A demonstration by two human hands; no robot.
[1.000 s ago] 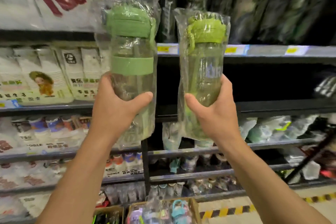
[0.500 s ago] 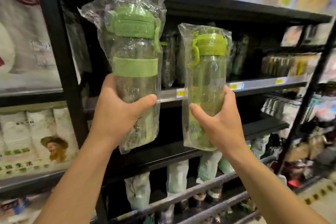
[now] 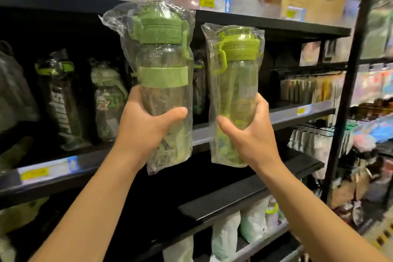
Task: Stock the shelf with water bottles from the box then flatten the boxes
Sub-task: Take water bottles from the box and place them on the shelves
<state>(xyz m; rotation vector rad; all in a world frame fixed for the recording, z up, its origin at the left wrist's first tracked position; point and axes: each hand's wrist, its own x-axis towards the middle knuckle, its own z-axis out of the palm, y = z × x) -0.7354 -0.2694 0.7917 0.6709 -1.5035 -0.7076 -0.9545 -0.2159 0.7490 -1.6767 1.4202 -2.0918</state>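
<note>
1. The black shelf (image 3: 282, 114) fills the view beyond both hands. Its silver front edge passes behind the two bottles we see held up, and another board roofs it above the hands.
2. Below the wrists lies a lower board (image 3: 244, 189), with pale wrapped goods under it.
3. A black post (image 3: 348, 91) stands well to the right of the right hand.
4. The wider bottle (image 3: 162, 83), sealed in a clear bag, has a dark green lid and a green band. It stands upright in the left hand, in front of the shelf and not set on it.
5. The slimmer bottle (image 3: 237, 83), also bagged, has a lighter green lid with a loop. It stands upright in the right hand, just beside the wider bottle, with a narrow gap between them.
6. On the shelf, to the left of the left hand, we see a dark bottle (image 3: 61, 100) with white lettering and a clear bottle (image 3: 108, 100) next to it.
7. The left hand (image 3: 144, 130) grasps the wider bottle low on its body, thumb across the front.
8. The right hand (image 3: 251, 136) grasps the slimmer bottle the same way.
9. A yellow price tag (image 3: 35, 173) sits on the shelf edge, down and left of the left hand.
</note>
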